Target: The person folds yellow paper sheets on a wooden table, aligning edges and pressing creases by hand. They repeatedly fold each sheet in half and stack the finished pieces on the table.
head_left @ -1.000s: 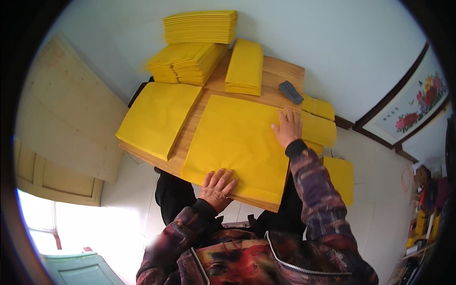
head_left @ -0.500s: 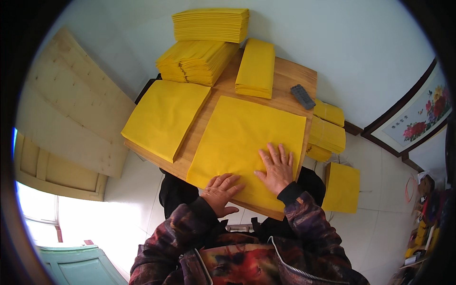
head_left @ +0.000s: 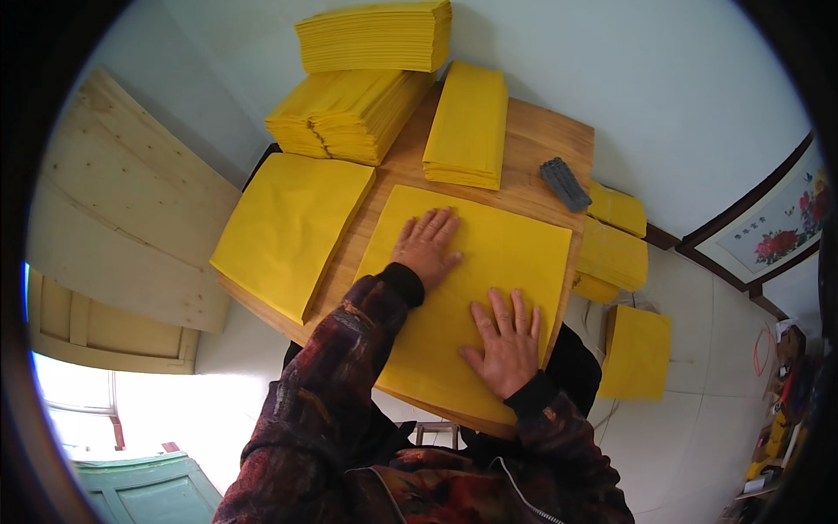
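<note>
A large yellow paper sheet stack [head_left: 489,262] lies on the wooden table [head_left: 541,148] in front of me. My left hand [head_left: 426,247] rests flat on its upper left part, fingers spread. My right hand [head_left: 504,342] presses flat on its lower right part, fingers apart. Neither hand grips anything. Another yellow sheet stack [head_left: 292,227] lies to the left, hanging over the table's edge.
Folded yellow stacks sit at the table's far side: a narrow one [head_left: 469,125], a fanned pile [head_left: 345,116] and a tall pile [head_left: 377,37]. A dark grey block [head_left: 565,183] lies at the right edge. More yellow bundles [head_left: 635,351] lie on the floor at right. Wooden boards [head_left: 113,227] lean at left.
My left hand slid from the sheet's near edge up to its upper left part. My right hand moved from the far right corner down to the lower right part.
</note>
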Action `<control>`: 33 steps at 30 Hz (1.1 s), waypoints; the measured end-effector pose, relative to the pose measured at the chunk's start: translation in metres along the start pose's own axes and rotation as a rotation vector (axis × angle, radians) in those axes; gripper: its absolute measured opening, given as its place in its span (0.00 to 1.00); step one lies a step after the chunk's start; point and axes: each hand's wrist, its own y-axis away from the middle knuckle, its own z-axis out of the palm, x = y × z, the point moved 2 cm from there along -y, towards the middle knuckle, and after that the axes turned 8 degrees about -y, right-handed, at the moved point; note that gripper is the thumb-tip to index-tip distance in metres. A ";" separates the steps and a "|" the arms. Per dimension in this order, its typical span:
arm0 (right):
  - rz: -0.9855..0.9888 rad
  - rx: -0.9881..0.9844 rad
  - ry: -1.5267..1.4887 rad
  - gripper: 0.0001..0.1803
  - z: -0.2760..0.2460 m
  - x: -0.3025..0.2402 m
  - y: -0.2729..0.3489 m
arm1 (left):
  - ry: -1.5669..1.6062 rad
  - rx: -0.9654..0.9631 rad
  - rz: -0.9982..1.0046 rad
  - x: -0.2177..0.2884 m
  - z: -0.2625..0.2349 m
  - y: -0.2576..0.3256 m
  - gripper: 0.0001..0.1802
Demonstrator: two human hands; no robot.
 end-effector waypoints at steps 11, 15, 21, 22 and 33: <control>-0.001 0.021 -0.018 0.35 0.000 0.000 0.003 | -0.152 0.060 -0.220 -0.068 -0.020 -0.022 0.34; 0.014 0.024 0.004 0.35 0.003 0.002 0.002 | 0.218 0.037 0.085 -0.015 -0.042 0.033 0.34; -0.018 0.032 0.122 0.36 0.013 0.007 0.002 | 0.146 0.045 0.079 0.020 -0.049 0.184 0.35; -0.025 0.035 0.126 0.36 0.014 0.008 0.002 | 0.104 0.039 0.006 0.013 -0.046 0.198 0.35; 0.017 -0.050 0.170 0.36 0.016 0.010 -0.002 | 0.053 -0.070 0.004 -0.009 -0.031 0.227 0.52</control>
